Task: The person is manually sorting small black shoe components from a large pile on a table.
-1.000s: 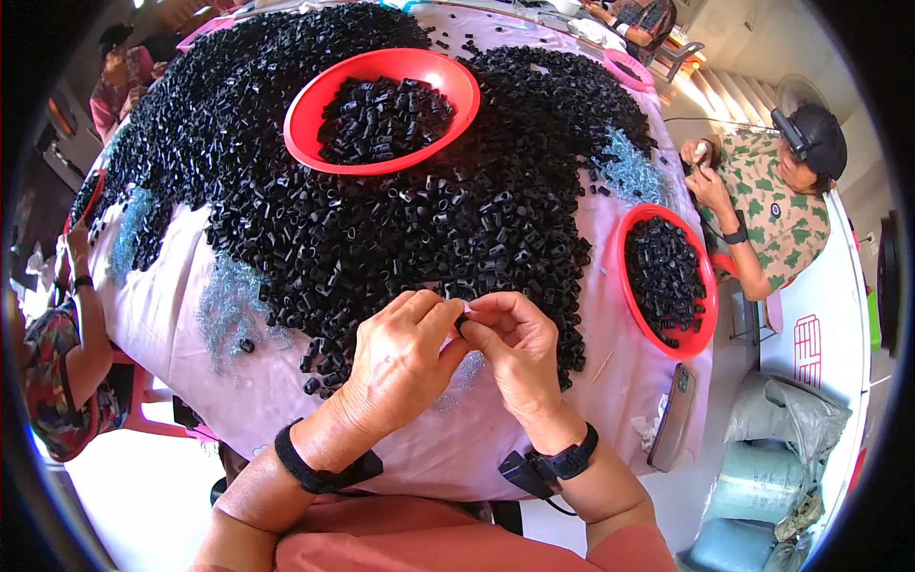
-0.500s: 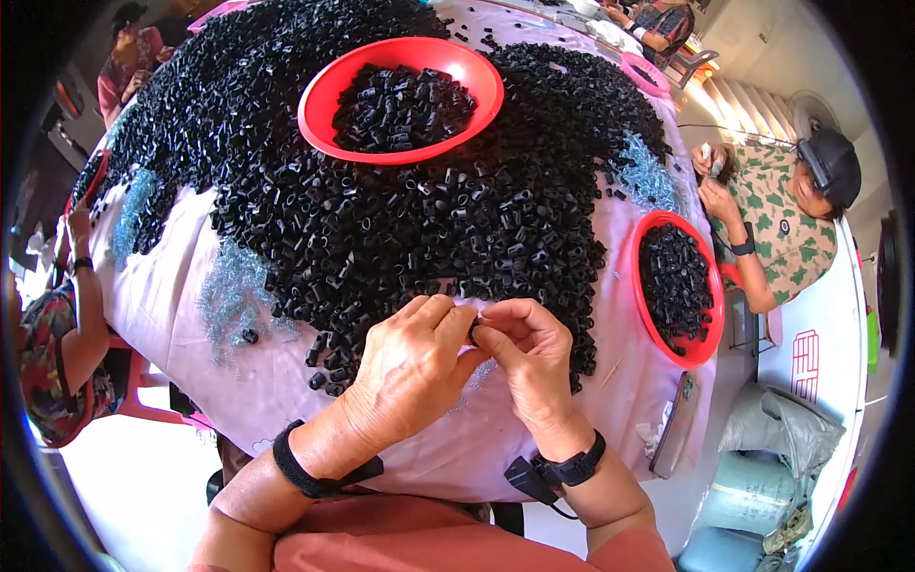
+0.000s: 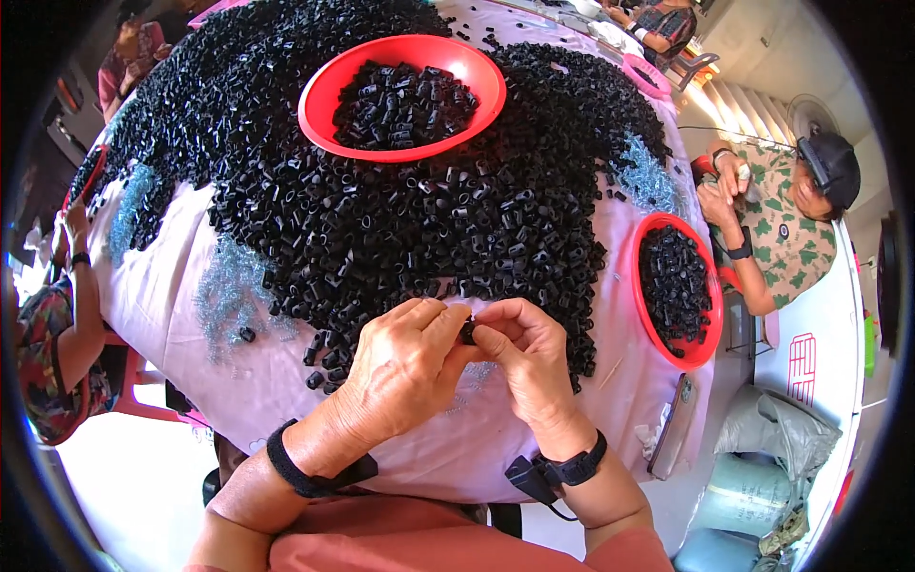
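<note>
- A strip of pink cloth (image 3: 248,396) was shown between the near edge of the pile of black parts (image 3: 381,219) and the table's near edge; a narrower strip was shown right of the pile.
- A red bowl (image 3: 319,110) of black parts was set on the pile; a red tub (image 3: 692,360) of similar parts was placed to its right.
- Bluish clear bits (image 3: 229,296) were scattered at the pile's near left side.
- A phone (image 3: 674,427) was placed right of the pile's near end, at the table's edge.
- A co-worker (image 3: 782,210) was seen farther right of the pile.
- At the pile's near edge, a small black part (image 3: 467,331) was pinched between the nearly closed fingertips of the left hand (image 3: 405,357) and right hand (image 3: 524,357), the other fingers being kept loosely curled.
</note>
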The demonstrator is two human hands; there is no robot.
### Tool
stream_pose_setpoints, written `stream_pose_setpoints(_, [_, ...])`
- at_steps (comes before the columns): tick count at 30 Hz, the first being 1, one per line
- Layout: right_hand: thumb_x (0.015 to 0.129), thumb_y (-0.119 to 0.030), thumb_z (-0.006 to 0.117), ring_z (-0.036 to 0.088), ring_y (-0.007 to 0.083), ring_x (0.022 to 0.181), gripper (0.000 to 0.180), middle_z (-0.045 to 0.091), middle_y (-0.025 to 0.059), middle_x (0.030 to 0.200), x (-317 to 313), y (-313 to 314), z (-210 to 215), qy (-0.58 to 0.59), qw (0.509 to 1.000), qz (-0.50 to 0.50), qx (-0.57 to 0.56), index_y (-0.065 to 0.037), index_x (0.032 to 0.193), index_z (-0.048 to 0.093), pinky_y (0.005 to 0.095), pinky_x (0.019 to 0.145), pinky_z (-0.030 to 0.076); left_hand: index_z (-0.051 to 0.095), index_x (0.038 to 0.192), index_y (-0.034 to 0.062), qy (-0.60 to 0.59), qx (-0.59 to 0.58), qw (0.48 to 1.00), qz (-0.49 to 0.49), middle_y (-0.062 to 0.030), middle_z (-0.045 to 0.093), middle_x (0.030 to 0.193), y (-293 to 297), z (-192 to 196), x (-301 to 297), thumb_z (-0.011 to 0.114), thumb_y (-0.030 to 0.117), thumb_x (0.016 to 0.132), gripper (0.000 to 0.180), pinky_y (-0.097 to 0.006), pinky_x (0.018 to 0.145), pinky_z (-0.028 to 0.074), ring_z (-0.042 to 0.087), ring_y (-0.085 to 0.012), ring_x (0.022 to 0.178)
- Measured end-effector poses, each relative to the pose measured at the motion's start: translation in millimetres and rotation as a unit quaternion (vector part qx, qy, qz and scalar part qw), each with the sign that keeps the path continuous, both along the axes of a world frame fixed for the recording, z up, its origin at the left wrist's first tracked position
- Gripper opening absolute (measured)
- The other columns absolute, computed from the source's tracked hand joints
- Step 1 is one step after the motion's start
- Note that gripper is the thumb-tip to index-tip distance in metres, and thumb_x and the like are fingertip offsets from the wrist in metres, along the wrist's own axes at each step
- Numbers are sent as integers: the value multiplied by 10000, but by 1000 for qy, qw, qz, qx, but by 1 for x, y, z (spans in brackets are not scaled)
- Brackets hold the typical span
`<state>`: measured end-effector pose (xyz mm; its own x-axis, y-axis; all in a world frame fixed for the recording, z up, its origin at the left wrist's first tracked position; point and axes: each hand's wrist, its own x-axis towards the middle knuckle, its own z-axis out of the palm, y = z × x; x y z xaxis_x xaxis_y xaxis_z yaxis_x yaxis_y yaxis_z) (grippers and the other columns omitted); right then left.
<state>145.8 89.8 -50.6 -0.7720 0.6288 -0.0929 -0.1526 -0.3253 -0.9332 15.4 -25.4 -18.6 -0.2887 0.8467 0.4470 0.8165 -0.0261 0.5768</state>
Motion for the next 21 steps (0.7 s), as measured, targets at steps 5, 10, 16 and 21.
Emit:
stream_pose_setpoints(5, [940,27,666,701,136,878,141,710,83,966,0,5,0,3,993,50,-110,-4,1069,619,276,789,610,627,971,-11,8,-9,1000,-15,-133,605,820,-1,2,-4,762,98,760,273,-421,648,534,624,-344,747])
stream_pose_setpoints(10, [935,41,664,696,131,898,158,706,85,988,0,3,-6,28,993,31,-113,-9,1078,617,269,800,605,647,967,-12,-12,16,1000,-19,-126,598,854,3,7,-4,783,80,728,290,-405,673,538,616,-327,784])
stream_pose_setpoints(16, [922,47,682,695,124,884,165,705,80,979,0,2,-8,25,997,17,-73,-5,1064,619,261,799,598,673,1050,-19,1,3,1000,-27,-140,636,892,3,3,-7,827,94,709,391,-398,700,543,637,-322,795])
stream_pose_setpoints(21, [921,42,687,698,123,857,147,710,75,949,1,2,-3,18,999,15,-47,-3,1048,627,261,788,599,671,1056,-23,31,18,999,-20,-144,648,900,3,-2,-5,805,79,714,381,-393,695,548,650,-320,781])
